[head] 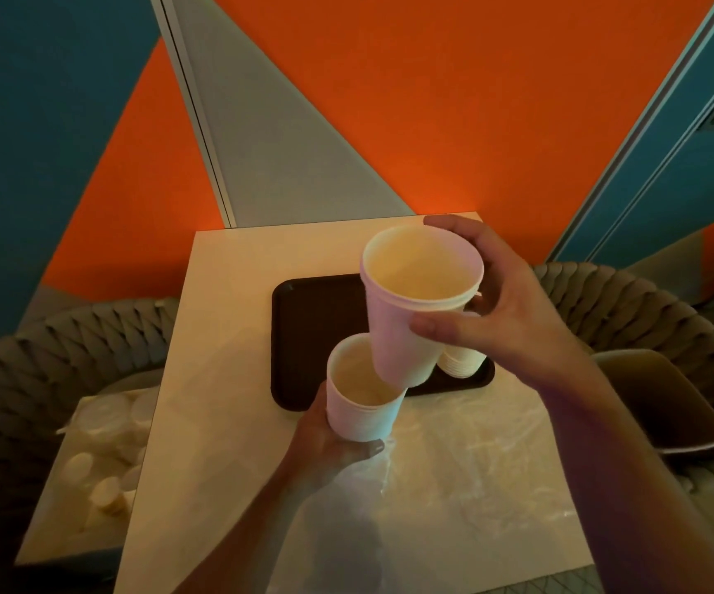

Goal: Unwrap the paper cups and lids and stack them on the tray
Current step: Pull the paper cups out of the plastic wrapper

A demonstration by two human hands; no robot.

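From the head camera, the right hand [492,319] grips a white paper cup stack [411,319] above the dark brown rectangular tray [304,336]; the left hand [329,448] clasps a second white cup stack [359,405] at the tray's near edge, over crumpled clear plastic wrap [475,456].

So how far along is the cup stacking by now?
Partly done. One stack of cups already sits on the dark tray. The right hand and left hand each hold more cups above the loose plastic wrap. Still-wrapped packs wait on the left.
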